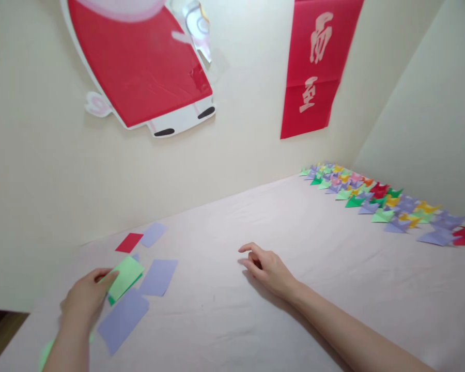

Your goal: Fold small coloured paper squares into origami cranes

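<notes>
At the left, my left hand (84,297) pinches a light green sheet of paper (127,275), with the thumb on top. A darker green edge shows beneath this sheet; whether that piece is also held I cannot tell. Lilac paper sheets (124,318) lie close by, one in front and another lilac sheet (158,277) to the right. Over the middle of the cloth, my right hand (269,268) holds nothing, its thumb and index finger apart and the other fingers curled.
Behind the left hand lie a small red sheet (129,242) and a pale lilac sheet (153,234). Rows of folded paper figures (380,191) in several colours run along the right wall. A red banner (318,67) and a cartoon cutout (139,62) are on the back wall.
</notes>
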`<state>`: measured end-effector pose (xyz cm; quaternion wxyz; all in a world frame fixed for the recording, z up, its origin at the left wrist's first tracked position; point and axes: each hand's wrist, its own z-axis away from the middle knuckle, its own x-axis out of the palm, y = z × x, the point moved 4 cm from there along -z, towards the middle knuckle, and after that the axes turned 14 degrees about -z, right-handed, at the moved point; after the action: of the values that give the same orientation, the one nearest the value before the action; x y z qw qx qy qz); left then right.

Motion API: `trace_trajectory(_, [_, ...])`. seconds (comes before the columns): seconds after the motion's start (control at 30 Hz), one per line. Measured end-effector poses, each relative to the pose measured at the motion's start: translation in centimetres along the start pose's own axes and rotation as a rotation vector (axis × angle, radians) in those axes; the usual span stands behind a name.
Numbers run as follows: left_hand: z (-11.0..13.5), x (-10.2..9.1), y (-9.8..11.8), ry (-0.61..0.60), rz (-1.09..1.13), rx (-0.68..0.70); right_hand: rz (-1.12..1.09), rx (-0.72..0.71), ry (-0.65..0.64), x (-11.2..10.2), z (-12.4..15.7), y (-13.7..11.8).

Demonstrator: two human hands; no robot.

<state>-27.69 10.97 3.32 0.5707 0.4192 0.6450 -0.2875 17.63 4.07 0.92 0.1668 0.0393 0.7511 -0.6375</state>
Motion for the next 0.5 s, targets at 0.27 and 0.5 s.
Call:
trace_trajectory(0.27, [13.0, -3.3, 13.2, 0.188, 0.521, 0.432, 0.03, -0.36, 0.199, -1.1, 0.4, -0.1])
trace_trajectory(0.5, [22.2, -0.8, 19.7, -0.099, 0.428, 0.719, 0.331, -0.488, -0.025, -0.2, 1.0, -0.7])
